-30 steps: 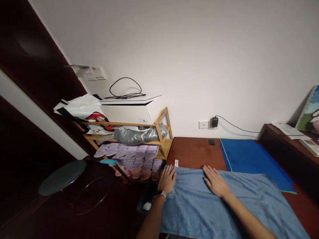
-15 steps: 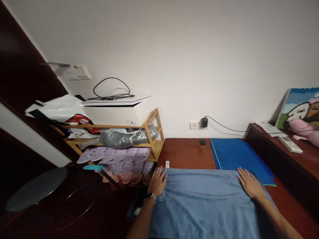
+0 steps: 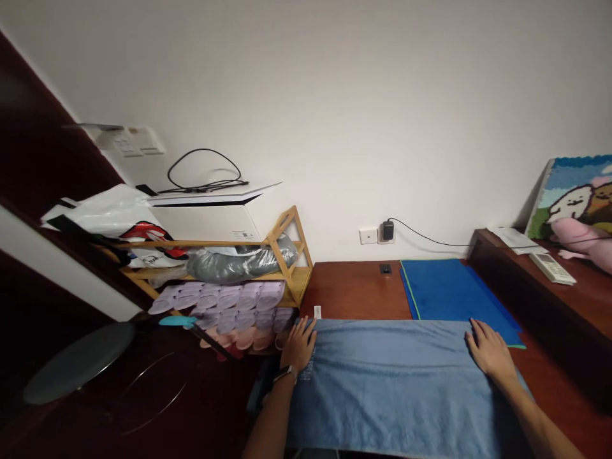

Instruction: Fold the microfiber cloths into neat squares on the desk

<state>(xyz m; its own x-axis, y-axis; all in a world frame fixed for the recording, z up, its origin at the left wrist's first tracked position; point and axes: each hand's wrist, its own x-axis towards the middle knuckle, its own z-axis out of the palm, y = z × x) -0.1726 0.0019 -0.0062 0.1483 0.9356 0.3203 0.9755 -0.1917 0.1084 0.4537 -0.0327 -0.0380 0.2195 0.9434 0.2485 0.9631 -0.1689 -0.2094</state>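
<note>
A light blue towel (image 3: 392, 382) lies spread flat on a reddish-brown wooden surface (image 3: 356, 290). My left hand (image 3: 299, 344) rests flat on the towel's far left corner, fingers stretched out, with a watch on the wrist. My right hand (image 3: 490, 350) lies flat on the towel's far right corner, fingers apart. A small white tag (image 3: 317, 312) sticks out from the towel's far left edge. Neither hand holds anything.
A darker blue cloth (image 3: 449, 293) lies behind the towel. To the left stands a wooden rack (image 3: 291, 255) with purple slippers, bags and a white box. A raised shelf (image 3: 549, 287) at right carries a remote, papers and a plush toy. A round stool (image 3: 79, 360) stands far left.
My right hand slid from the towel's middle out to its far right corner. My left hand stayed on the left corner. The camera view turned slightly to the right.
</note>
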